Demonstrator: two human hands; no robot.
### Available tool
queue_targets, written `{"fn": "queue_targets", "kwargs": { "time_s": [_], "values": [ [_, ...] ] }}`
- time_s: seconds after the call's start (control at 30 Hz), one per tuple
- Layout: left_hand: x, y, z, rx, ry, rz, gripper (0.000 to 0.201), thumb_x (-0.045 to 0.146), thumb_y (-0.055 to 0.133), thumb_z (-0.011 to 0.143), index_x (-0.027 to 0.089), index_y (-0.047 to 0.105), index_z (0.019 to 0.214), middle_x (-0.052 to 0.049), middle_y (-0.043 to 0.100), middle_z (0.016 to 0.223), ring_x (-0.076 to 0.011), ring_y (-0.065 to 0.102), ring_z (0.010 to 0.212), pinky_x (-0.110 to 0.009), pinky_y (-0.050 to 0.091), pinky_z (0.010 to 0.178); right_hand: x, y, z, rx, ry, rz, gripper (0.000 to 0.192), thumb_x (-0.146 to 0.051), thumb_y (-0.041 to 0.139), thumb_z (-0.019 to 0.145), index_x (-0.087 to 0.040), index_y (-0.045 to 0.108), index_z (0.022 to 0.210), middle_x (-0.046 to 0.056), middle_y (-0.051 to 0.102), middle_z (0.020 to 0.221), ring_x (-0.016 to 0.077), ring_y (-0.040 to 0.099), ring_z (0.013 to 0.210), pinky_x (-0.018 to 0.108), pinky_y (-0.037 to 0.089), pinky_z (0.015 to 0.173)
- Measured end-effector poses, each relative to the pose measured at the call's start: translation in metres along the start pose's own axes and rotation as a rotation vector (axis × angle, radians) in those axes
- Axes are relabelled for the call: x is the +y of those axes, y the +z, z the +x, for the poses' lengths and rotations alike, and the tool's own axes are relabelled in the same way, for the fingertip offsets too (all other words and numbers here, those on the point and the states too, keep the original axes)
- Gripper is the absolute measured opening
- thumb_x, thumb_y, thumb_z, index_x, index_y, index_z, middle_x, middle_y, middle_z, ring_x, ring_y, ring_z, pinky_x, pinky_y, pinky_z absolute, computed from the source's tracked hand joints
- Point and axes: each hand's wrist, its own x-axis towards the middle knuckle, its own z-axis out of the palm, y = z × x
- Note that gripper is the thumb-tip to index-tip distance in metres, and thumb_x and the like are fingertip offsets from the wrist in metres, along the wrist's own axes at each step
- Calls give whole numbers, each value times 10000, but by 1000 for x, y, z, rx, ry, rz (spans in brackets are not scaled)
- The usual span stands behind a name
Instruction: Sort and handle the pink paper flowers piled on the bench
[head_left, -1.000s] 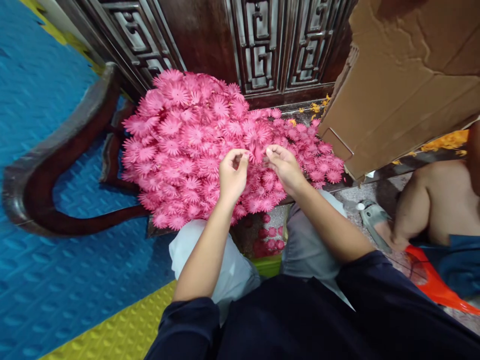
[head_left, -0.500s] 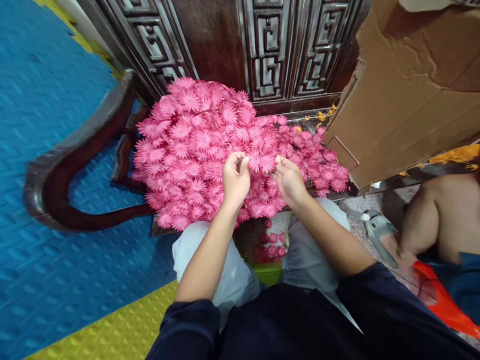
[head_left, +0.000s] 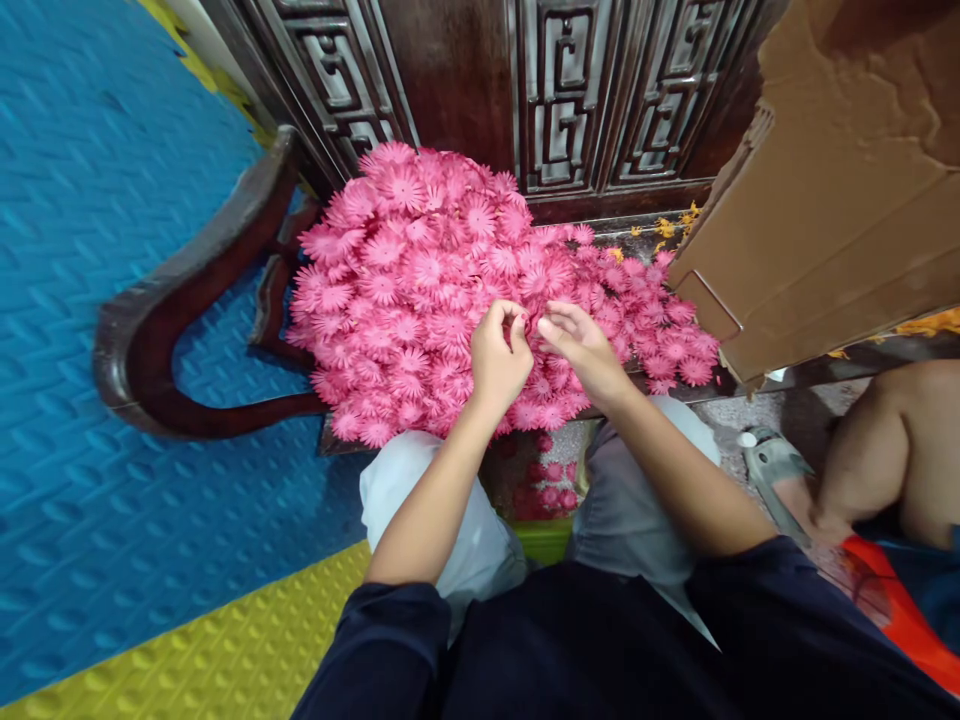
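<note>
In the head view my left hand (head_left: 504, 355) is closed in a pinch. Between its thumb and index finger is a small dark-pink piece, apparently an artificial flower (head_left: 529, 321) seen edge-on. Facing it from the right, my right hand (head_left: 589, 358) has its thumb and index fingertips together at the same piece, the other fingers loosely curled. How far the right fingertips grip it is partly hidden. Both hands are just above a large heap of pink artificial flowers (head_left: 405, 270), which lies on a dark wooden bench seat.
A curved wooden armrest (head_left: 150, 330) borders the heap at left, and a carved backrest (head_left: 562, 100) stands behind it. At right leans a cardboard box (head_left: 840, 200). Orange bits (head_left: 664, 228) lie near it. Another person's bent leg (head_left: 870, 450) is at far right. Pink flowers (head_left: 551, 472) lie below the bench.
The flower between my hands showed its round face earlier; now just a narrow, darker edge shows. My hands have come closer together. The whole view has shifted slightly.
</note>
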Motion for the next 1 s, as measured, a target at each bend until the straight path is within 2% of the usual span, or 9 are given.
{"fn": "queue_targets", "kwargs": {
  "time_s": [0.07,0.17,0.33,0.5,0.63,0.8,0.87,1.0],
  "values": [
    [2,1,-2,-8,38,57,98,110,454,812,206,466,794,-19,575,768,-161,553,747,-280,428,724,3,2,1,33,-55,-69,470,-394,787,555,-233,554,930,20,616,977,149,592,940,309,474,884],
    [2,3,-4,4,78,98,114,94,460,801,208,462,795,-17,574,766,-162,550,751,-284,419,733,6,1,3,56,-78,-102,349,-340,738,600,-208,556,867,9,605,878,138,582,872,309,460,875],
    [-1,2,-1,80,-10,-48,96,133,442,848,208,460,793,-5,546,736,-134,538,698,-246,420,679,4,-3,4,77,-27,-94,158,-292,632,676,-189,538,751,-27,548,709,103,528,700,278,445,761],
    [-1,0,0,1,16,-124,64,162,478,851,207,486,807,-7,577,762,-135,568,735,-250,440,709,4,-3,4,64,-118,-193,154,-287,624,691,-191,505,710,-43,485,671,96,478,661,255,400,686],
    [2,-1,0,3,55,-127,56,180,486,854,203,508,807,-8,596,758,-127,566,718,-250,445,692,3,-2,3,12,-142,-247,156,-308,586,730,-190,494,685,-44,467,650,93,439,631,253,368,642],
    [9,-5,-2,-105,150,-98,97,278,495,879,197,539,848,-23,629,807,-138,578,766,-281,453,742,1,-5,3,79,-162,-259,105,-266,551,723,-195,489,678,-40,479,648,98,431,629,259,381,658],
    [12,-6,-4,-129,188,-117,148,329,530,866,203,536,943,-35,642,882,-143,590,815,-288,464,766,1,-7,4,63,-174,-227,87,-266,542,722,-197,498,692,-29,511,674,111,465,664,272,401,694],
    [17,-7,-7,-35,304,-32,430,404,666,756,202,489,1091,-68,603,989,-182,570,922,-321,471,816,-2,-8,4,-1,-164,-147,117,-330,542,755,-221,511,730,-3,596,765,144,537,765,302,443,765]
  ]
}}
